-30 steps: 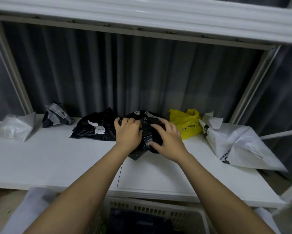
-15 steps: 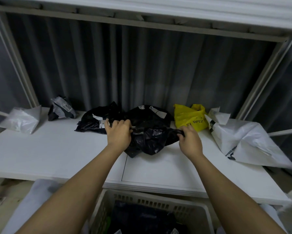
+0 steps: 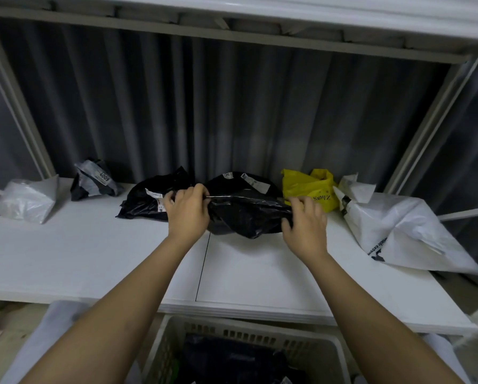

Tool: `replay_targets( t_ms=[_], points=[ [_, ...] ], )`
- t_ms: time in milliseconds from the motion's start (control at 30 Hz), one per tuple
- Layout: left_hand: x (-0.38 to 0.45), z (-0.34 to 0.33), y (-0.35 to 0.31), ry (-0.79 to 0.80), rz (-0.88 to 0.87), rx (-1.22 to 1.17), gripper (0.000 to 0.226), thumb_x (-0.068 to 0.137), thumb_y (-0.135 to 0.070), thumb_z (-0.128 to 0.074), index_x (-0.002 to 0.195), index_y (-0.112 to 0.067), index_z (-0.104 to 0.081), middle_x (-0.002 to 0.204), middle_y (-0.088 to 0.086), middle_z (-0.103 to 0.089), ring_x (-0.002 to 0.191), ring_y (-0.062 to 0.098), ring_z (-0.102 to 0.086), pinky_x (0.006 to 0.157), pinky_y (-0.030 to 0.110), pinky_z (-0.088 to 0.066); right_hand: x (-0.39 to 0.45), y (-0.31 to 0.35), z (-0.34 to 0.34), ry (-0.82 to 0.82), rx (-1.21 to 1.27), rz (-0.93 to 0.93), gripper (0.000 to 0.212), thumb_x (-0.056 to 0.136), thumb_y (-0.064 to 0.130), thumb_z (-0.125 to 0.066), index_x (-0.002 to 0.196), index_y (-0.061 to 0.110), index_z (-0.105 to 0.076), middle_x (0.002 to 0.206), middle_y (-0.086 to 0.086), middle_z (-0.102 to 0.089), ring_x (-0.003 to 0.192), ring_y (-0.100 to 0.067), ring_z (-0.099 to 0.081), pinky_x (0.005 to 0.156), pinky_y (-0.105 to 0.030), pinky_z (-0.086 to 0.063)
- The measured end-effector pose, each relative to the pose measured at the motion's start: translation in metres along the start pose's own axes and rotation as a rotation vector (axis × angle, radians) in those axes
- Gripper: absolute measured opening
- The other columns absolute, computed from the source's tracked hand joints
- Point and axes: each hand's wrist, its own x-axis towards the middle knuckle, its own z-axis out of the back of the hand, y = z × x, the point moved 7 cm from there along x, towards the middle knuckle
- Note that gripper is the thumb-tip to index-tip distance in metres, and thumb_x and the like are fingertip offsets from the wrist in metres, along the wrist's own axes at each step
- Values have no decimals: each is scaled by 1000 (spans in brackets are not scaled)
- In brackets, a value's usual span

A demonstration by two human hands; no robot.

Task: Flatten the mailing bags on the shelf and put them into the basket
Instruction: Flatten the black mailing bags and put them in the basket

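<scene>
- The person stands at a white shelf [image 3: 94,259] with a crumpled black bag [image 3: 246,214] near its middle, raised a little off the board at the top edge.
- The left hand [image 3: 188,214] pinches the bag's upper left corner, fingers curled over the plastic; the right hand [image 3: 305,223] grips the right end, fingers bent round it.
- Judged step: stretching the bag flat before it goes to the basket [image 3: 249,336], which sits below the shelf's front edge and already holds dark bags.
- To do it well, the hands should draw apart evenly along the top edge, then lay the bag on the bare board in front and press the folds out.
- The lower part of the bag is bunched; it likely needs a smoothing pass from the middle outward.
- Risk: another black bag [image 3: 146,200] lies just behind the left hand and a yellow bag [image 3: 307,187] just behind the right hand; either could be dragged along.
</scene>
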Motion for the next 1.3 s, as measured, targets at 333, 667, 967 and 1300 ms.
replay_targets(
  t_ms=[333,667,967,1300],
  points=[
    [-3,21,-22,-252,-233,121,11,79,-9,-65,87,-14,-60,105,8,-54,100,31,-46,107,47,-15,9,14,12,-123,16,123,22,67,-2,-67,85,7,-59,83,-13,-56,75,-34,-54,62,-39,-40],
    [-117,-103,22,824,-55,127,26,92,-37,-55,107,-17,-51,131,5,-37,126,27,-31,105,38,-27,-99,-14,-88,718,209,-6,29,87,43,-63,75,19,-54,74,-1,-52,73,-19,-51,66,-36,-44],
    [-79,-121,5,436,-66,-60,40,100,-32,-39,131,-9,-48,138,10,-44,128,28,-36,104,37,-31,-46,-23,-71,38,334,-76,32,88,26,-44,108,10,-62,115,-10,-54,109,-25,-44,91,-40,-42],
    [-81,-208,12,792,-28,-8,55,103,-44,-17,154,-29,-6,161,-2,4,148,18,10,119,42,5,-54,-27,-174,505,-13,42,67,91,56,-15,143,24,-43,153,-11,-32,142,-37,-25,110,-55,-23]
  ],
)
